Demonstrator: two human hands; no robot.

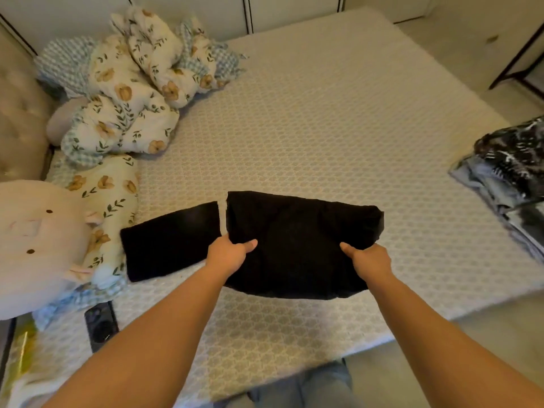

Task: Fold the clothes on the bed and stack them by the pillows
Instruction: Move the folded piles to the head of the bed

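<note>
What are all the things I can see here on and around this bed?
Folded black garment: one, black, flat on the bed beside the pillows.
Black garment being folded: one, black, middle of the bed, gripped by both hands.
Pile of dark patterned clothes: one pile, black, white and grey, right edge of the bed.
Floral pillows: several, cream with tan flowers and blue check, heaped at the left.
Round plush toy: one, pale pink, near left.
Dark flat device: one, black, near left edge; cannot tell what it is.
Patterned mattress cover: one, pale beige.
Left hand: grips the garment's left edge.
Right hand: grips its right edge.
</note>
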